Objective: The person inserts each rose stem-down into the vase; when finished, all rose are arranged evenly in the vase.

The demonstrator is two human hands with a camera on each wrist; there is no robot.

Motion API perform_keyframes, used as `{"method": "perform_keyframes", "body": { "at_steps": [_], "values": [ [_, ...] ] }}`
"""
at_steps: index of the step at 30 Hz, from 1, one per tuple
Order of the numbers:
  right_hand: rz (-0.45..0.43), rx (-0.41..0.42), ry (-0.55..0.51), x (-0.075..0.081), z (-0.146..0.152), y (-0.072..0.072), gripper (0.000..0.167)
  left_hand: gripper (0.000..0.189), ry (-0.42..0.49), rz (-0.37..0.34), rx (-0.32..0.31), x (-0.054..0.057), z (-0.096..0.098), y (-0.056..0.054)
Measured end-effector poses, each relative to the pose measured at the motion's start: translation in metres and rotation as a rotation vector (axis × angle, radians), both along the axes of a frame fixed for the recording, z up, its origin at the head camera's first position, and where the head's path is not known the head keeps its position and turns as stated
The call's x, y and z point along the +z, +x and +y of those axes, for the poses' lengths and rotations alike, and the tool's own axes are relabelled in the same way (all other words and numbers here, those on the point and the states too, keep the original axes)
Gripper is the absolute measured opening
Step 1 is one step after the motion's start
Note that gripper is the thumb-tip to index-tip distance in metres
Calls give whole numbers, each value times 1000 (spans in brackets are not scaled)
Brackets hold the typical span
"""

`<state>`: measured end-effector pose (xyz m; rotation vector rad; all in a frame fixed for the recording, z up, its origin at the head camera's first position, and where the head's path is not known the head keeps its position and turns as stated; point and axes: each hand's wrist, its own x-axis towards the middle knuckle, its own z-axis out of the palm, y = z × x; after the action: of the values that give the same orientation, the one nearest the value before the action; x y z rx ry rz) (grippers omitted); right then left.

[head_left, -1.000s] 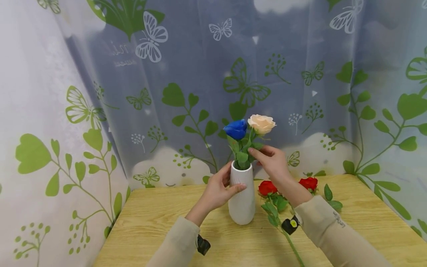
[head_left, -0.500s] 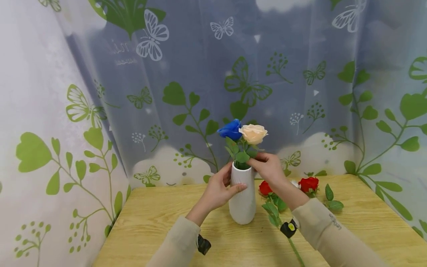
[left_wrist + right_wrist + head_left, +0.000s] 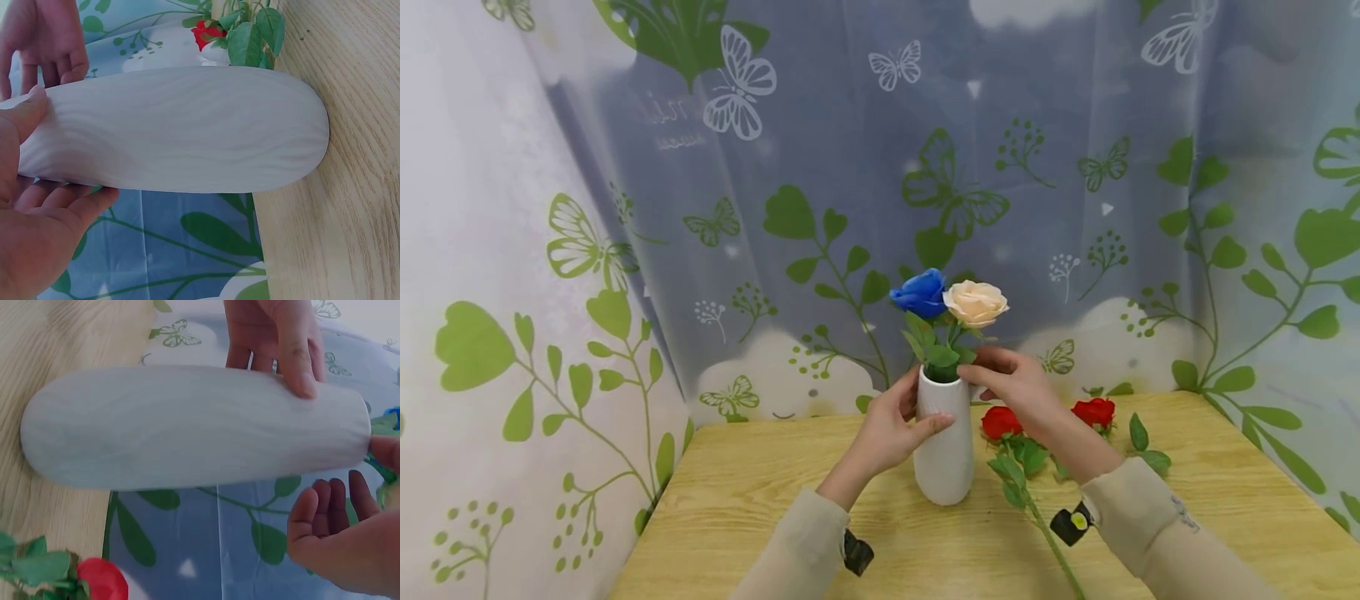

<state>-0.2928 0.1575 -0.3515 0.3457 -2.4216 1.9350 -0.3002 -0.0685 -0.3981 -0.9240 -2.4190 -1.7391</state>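
Observation:
A white vase (image 3: pixel 943 450) stands upright on the table, with a blue rose (image 3: pixel 919 293) and a cream rose (image 3: pixel 976 303) in its mouth. My left hand (image 3: pixel 887 427) grips the vase's upper part, thumb across the front; the left wrist view shows its fingers (image 3: pixel 69 203) around the side. Beside the rim is my right hand (image 3: pixel 1018 387), its thumb close to the rim and leaves. In the right wrist view, the fingers (image 3: pixel 322 506) of that hand are loosely bent and apart from the vase, with no stem seen between them. The stems inside the vase are hidden.
Right of the vase, a red rose (image 3: pixel 1002 422) lies with its stem toward the table's front edge. Another red rose (image 3: pixel 1093 411) lies farther right, partly behind the right forearm. A patterned curtain (image 3: pixel 850 167) encloses the wooden table (image 3: pixel 760 483) at the back and sides.
The cream rose has lowered and shifted left, then slightly back right; the blue rose leans more left. My right hand moved down to the rim, then slightly right. The left hand keeps its grip.

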Motion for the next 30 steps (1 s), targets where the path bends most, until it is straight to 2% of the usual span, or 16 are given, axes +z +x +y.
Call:
{"method": "perform_keyframes", "body": {
  "at_steps": [3, 9, 18, 22, 25, 30],
  "values": [
    [-3, 18, 0, -1, 10, 5, 53, 85, -2, -4, 7, 0, 0, 0],
    [-5, 25, 15, -4, 40, 11, 50, 85, 4, -3, 14, 0, 0, -1],
    [-22, 44, -33, -20, 97, 14, 38, 87, -9, 2, 16, -1, 1, -1],
    [-25, 85, -59, -30, 126, 16, 23, 87, -10, -1, 17, -2, 1, -1],
    [-25, 117, -72, -36, 149, 20, 26, 87, -9, 5, 11, -2, 1, -1],
    [-67, 113, -105, -45, 181, 25, 32, 86, -2, 22, 6, -1, 1, 0]
  ]
}}
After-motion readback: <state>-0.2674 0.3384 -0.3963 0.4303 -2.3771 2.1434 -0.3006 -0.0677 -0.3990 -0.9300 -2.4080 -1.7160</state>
